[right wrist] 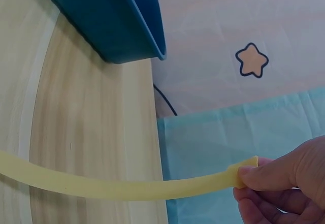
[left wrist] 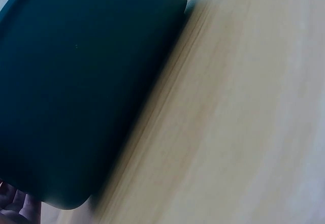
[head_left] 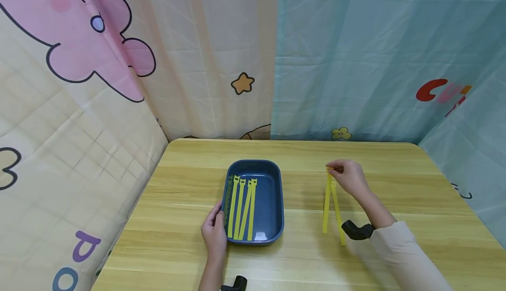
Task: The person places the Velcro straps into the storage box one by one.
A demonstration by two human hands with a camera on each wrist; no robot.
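Observation:
My left hand (head_left: pixel 215 231) grips the left wall of a dark blue rectangular tray (head_left: pixel 270 220), its fingers partly hidden in the left wrist view. Several yellow cable straps (head_left: pixel 242 212) with slotted heads lie lengthwise in the tray's left half, beside dark green straps (head_left: pixel 228 199) along the wall. To the right of the tray, my right hand (head_left: pixel 349 177) pinches the head end of one yellow cable strap (right wrist: pixel 127 189) between thumb and fingers; its tail hangs free. A second yellow strap (head_left: pixel 338 216) lies on the table below that hand.
The light wooden table (head_left: pixel 178 172) reaches back to printed curtains (head_left: pixel 221 41). Curtains also close in the left and right sides. A black wrist mount (head_left: pixel 357 230) sits on the right wrist, near the strap on the table. Another black mount (head_left: pixel 236 283) shows by the left forearm.

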